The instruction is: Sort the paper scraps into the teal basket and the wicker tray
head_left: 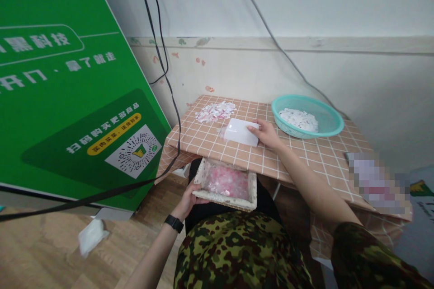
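My left hand [190,199] grips the left side of a pale rectangular basket [251,189], held just below the table's front edge. Small pink and clear pieces [227,179] fill its bottom. On the tabletop, my right hand [265,132] is closed on a flat white card [241,132], thumb on top and fingers at its right end. A few pinkish pieces [222,132] show at the card's left edge. Behind it lies a loose pile of white and pink pieces [217,111]. To the right stands a turquoise plastic basket [330,122] holding white pieces [299,120].
A brown checked cloth [190,142] covers the table against the wall. At left leans a large green panel [84,113], with black cables [159,45] hanging before it. A flat, blurred-out item [375,185] lies at the table's right end. A white plastic bag [92,236] is on the floor.
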The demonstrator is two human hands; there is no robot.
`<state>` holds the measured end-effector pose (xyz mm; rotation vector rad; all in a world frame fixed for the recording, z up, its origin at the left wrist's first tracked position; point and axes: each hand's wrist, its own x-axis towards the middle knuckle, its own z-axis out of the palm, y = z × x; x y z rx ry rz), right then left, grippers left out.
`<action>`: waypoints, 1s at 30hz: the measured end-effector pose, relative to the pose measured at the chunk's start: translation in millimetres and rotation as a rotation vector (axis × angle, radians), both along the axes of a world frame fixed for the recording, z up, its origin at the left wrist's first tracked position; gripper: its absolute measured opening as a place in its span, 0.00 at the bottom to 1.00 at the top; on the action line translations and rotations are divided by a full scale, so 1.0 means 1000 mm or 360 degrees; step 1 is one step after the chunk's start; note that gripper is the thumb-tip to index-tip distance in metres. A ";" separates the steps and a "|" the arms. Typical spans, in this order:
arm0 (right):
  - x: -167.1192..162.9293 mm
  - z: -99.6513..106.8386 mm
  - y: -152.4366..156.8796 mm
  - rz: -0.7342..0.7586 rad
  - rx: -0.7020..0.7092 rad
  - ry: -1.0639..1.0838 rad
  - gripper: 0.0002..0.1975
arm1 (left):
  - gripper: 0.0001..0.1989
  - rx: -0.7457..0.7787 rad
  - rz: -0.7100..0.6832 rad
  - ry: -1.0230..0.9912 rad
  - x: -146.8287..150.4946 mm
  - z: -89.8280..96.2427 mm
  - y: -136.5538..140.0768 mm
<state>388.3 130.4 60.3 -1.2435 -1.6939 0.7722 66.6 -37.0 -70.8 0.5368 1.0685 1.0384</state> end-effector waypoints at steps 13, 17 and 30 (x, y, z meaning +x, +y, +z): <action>0.001 0.010 -0.002 -0.0100 0.0184 -0.0204 0.20 | 0.21 0.0034 -0.0019 -0.0009 0.001 0.004 -0.001; 0.000 0.015 -0.005 -0.0135 0.0271 -0.0234 0.19 | 0.21 0.0030 -0.0010 -0.0025 0.001 0.003 -0.001; -0.007 0.020 -0.009 -0.0227 0.0470 -0.0447 0.19 | 0.22 -0.0009 0.0016 -0.0011 0.001 0.001 0.000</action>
